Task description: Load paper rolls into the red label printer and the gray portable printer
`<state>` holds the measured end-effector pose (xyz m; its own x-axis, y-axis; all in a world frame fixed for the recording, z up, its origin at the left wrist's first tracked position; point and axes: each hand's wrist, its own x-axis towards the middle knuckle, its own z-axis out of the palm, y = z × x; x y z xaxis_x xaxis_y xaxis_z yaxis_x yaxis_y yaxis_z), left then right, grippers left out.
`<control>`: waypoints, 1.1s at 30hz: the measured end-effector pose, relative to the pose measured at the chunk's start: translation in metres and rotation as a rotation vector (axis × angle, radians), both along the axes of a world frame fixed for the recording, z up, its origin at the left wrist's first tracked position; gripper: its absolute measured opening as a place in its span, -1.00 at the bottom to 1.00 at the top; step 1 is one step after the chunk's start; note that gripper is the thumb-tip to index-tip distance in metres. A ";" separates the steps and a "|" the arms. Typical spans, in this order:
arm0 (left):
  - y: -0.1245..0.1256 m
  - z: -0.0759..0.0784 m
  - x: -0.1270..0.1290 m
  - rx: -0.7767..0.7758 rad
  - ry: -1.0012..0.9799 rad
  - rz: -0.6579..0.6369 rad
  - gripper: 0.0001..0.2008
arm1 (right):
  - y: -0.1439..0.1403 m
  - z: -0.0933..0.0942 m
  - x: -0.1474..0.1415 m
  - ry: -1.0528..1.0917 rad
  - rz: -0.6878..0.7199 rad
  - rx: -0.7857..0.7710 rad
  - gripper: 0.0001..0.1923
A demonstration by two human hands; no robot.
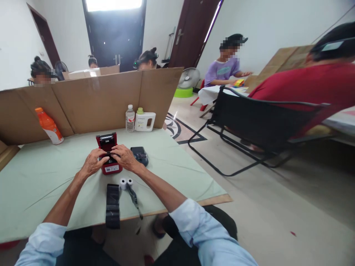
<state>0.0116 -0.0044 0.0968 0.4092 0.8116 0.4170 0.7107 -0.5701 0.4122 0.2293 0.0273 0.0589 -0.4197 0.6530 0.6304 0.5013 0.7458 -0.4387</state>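
Note:
A small red-and-black portable printer (112, 169) stands on the table with its lid raised and a white label on its front. My left hand (94, 161) is at its left side, thumb and fingers closed over the edge of the opening. From the right, my right hand (123, 156) closes over the opposite edge, its fingertips close to the left ones over a dark part inside. What lies under the fingertips is mostly hidden. Nearer to me are two small white paper rolls (126, 181), a crumpled dark strip (133, 195) and a wide black strip (112, 207) hanging over the table edge.
A dark handheld device (139, 155) lies right of the printer. Along the cardboard screen (97, 99) stand an orange bottle (49, 125), a clear bottle (130, 119) and a white jug (144, 122). A black folding chair (249, 118) and other people are beyond, at the right.

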 end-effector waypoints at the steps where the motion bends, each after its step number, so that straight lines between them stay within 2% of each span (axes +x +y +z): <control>1: 0.002 0.003 0.002 -0.015 -0.013 0.028 -0.74 | 0.004 0.006 0.000 -0.012 -0.006 -0.020 -0.81; 6: 0.013 0.015 0.010 -0.182 -0.045 0.152 -0.56 | 0.018 0.041 0.002 0.016 -0.013 -0.163 -0.78; 12: 0.024 0.019 0.020 -0.278 -0.025 0.169 -0.63 | 0.021 0.079 0.005 0.180 0.079 -0.200 -0.73; 17: 0.022 0.021 0.027 -0.247 -0.142 0.015 -0.67 | 0.001 0.106 0.020 0.397 0.163 -0.197 -0.71; 21: 0.011 0.037 0.046 -0.174 -0.179 -0.102 -0.70 | -0.045 0.119 0.064 0.479 0.101 -0.200 -0.73; 23: 0.003 0.047 0.063 -0.115 -0.137 -0.155 -0.74 | -0.076 0.114 0.094 0.485 -0.003 -0.241 -0.76; 26: -0.010 0.053 0.092 -0.083 -0.027 -0.294 -0.77 | -0.123 0.089 0.139 0.411 -0.170 -0.362 -0.81; 28: -0.017 0.047 0.113 -0.118 0.071 -0.387 -0.73 | -0.150 0.064 0.161 0.337 -0.235 -0.468 -0.82; 31: -0.024 0.029 0.138 -0.195 0.271 -0.467 -0.68 | -0.182 0.030 0.175 0.234 -0.201 -0.672 -0.83; 33: -0.029 0.017 0.150 -0.243 0.403 -0.487 -0.67 | -0.198 0.014 0.175 0.186 -0.160 -0.779 -0.84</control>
<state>0.1615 -0.0334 0.1142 0.8372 0.5466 -0.0158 0.5211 -0.7888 0.3259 0.4048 -0.1709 0.0725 -0.2174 0.9758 0.0214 0.4439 0.1183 -0.8882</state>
